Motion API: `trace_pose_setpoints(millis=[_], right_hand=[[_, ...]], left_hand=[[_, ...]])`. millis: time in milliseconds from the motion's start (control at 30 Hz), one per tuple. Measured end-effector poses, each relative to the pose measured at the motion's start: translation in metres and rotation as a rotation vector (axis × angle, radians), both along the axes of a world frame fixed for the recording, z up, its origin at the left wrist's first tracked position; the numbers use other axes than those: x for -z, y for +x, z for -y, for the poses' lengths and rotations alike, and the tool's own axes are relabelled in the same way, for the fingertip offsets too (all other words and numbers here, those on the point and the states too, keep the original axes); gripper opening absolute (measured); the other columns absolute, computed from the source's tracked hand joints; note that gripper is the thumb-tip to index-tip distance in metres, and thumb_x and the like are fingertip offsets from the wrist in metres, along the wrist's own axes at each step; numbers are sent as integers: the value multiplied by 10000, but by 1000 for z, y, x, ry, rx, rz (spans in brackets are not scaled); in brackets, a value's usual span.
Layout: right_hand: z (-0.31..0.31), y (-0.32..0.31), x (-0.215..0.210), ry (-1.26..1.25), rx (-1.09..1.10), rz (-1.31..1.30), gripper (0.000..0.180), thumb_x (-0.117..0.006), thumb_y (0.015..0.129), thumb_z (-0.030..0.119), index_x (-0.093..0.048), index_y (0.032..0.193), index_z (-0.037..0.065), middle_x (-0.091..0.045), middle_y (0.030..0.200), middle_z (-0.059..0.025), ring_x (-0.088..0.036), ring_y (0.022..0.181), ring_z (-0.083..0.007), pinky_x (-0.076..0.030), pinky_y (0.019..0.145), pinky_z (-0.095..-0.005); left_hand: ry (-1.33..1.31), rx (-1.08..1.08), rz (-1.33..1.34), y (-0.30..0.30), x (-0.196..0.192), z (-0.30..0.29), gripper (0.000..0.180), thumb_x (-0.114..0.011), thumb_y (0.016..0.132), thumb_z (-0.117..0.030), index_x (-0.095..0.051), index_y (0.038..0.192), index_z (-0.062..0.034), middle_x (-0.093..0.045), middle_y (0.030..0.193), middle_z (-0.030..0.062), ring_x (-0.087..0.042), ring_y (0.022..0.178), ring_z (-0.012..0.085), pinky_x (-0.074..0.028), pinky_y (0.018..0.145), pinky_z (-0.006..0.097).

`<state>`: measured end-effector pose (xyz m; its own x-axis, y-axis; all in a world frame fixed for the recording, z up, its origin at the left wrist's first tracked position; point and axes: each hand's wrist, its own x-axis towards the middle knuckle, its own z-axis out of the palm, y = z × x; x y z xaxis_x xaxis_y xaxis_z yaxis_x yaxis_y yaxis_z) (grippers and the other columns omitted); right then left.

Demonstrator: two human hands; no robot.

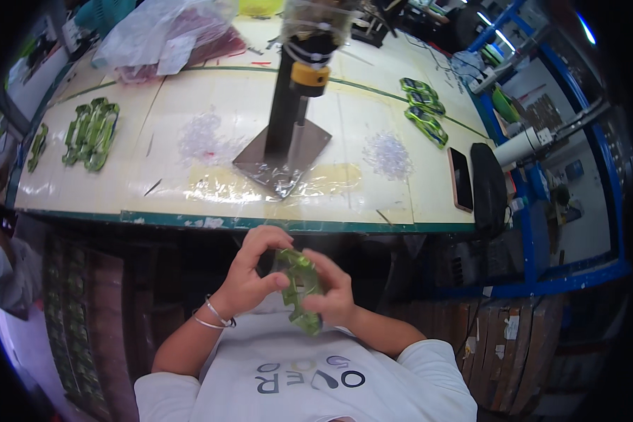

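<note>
Cream panels edged in dark green top a broad table point(366, 204), with a blue metal frame point(615, 211) standing to its right. From the head view, a black upright post point(281, 112) with a yellow collar point(309, 79) rises from a square metal base point(313, 148), between two loose heaps of clear plastic bits, one left point(207, 137) and one right point(387, 156). Bright green packaged pieces lie grouped at the left point(91, 133) and in a short row at the right point(425, 109); near that row sit a dark-screened phone point(460, 179) and a long black case point(489, 186). Off the near edge, before the person's white shirt point(295, 394), a green moulded plastic piece point(300, 281) is held up between both hands. The left hand point(257, 271) pinches its upper left side, thumb against the rim; two silver-coloured bracelets point(214, 316) circle that wrist. The right hand point(330, 292) is closed on its right side, thumb laid across the front.
</note>
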<state>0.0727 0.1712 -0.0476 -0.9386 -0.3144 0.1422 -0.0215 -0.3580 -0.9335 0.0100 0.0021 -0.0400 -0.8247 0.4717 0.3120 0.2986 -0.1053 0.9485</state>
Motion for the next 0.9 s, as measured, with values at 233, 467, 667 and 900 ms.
trace_pose_setpoints(millis=[233, 467, 667, 900], right_hand=[[12, -41, -23, -788, 12, 677, 492, -328, 854, 364, -385, 1199, 18, -509, 1055, -249, -578, 839, -306, -494, 725, -382], [17, -75, -48, -817, -33, 600, 540, -266, 872, 378, -358, 1200, -40, -474, 1129, -224, -580, 819, -281, -498, 731, -356], [21, -78, -62, -780, -33, 562, 533, -286, 867, 392, -381, 1164, -40, -498, 1063, -182, -558, 837, -259, -481, 743, -342], [22, -75, -65, -864, -69, 594, 571, -266, 870, 405, -344, 1204, -51, -460, 1130, -240, -573, 835, -297, -505, 722, -360]], left_hand=[[416, 174, 594, 0, 1, -18, 884, -776, 570, -234, -235, 1242, -43, -380, 1149, 84, -366, 1087, 175, -298, 935, 320], [394, 154, 574, -31, -16, -24, 1027, -816, 469, -182, -177, 1263, -49, -341, 1156, 67, -346, 1104, 177, -282, 951, 311], [382, 117, 511, -37, -22, -25, 995, -821, 454, -200, -218, 1232, -59, -359, 1089, 47, -374, 1051, 161, -304, 924, 301], [398, 109, 481, -36, -27, -23, 988, -822, 448, -203, -232, 1225, -52, -366, 1074, 46, -380, 1037, 161, -309, 914, 295]])
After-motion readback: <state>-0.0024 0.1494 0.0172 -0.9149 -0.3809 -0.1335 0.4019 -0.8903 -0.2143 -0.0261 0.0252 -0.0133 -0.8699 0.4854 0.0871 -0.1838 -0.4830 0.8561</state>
